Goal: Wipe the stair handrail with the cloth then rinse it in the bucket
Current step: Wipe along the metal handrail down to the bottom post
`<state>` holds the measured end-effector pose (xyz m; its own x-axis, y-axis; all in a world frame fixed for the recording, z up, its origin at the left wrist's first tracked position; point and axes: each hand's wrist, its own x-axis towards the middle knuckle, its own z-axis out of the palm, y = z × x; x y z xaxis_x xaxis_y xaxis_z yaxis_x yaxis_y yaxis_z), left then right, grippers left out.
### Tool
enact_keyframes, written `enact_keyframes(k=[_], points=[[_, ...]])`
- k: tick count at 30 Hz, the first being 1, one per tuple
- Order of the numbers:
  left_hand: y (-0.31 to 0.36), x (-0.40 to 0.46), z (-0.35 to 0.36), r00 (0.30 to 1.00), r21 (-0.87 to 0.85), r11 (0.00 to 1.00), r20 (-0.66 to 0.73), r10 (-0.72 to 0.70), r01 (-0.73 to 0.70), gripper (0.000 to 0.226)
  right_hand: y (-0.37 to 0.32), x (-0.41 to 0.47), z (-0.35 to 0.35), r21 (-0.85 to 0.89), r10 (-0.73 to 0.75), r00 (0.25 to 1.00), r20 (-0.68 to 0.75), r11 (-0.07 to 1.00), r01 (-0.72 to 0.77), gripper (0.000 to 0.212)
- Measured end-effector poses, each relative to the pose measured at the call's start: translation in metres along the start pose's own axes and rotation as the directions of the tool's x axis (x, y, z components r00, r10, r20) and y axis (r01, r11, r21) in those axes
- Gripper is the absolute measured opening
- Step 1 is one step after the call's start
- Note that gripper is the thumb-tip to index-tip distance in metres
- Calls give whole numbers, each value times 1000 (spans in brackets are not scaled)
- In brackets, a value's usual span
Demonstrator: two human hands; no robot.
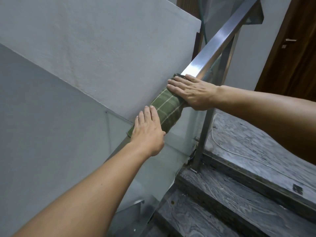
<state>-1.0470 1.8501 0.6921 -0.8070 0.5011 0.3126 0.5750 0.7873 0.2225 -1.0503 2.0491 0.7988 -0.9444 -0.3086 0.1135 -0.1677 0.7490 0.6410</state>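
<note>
A square steel handrail [220, 40] climbs from the lower left to the upper right. A green checked cloth [166, 108] is draped over its middle stretch and hangs down both sides. My left hand [147, 130] lies flat on the cloth's lower end, fingers together. My right hand [191, 91] presses flat on the upper end, fingertips over the far edge of the rail. Both palms hold the cloth against the rail. No bucket is in view.
A glass panel [179, 147] hangs below the rail, fixed to a steel post [205, 134]. Dark stone steps [239, 194] rise on the right, with a thin white cord [227, 149] lying on one. A grey wall [68, 82] stands left; a brown door [294, 48] is upper right.
</note>
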Motion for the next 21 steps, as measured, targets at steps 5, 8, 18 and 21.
enact_keyframes(k=[5, 8, 18, 21], points=[[-13, -23, 6, 1000, 19, 1000, -6, -15, 15, 87, -22, -1, -3, -15, -49, 998, -32, 999, 48, 75], [-22, -38, 9, 999, 25, 999, -18, -27, 27, 88, -37, -2, 0, -23, -70, 996, -54, 997, 69, 75], [-51, -95, 19, 995, 29, 995, -33, -90, 91, 86, -91, -8, -5, 10, -194, 968, -157, 980, 198, 79], [-59, -110, 23, 992, 41, 992, -36, -118, 119, 87, -104, -5, -8, -15, -251, 955, -156, 968, 252, 82]])
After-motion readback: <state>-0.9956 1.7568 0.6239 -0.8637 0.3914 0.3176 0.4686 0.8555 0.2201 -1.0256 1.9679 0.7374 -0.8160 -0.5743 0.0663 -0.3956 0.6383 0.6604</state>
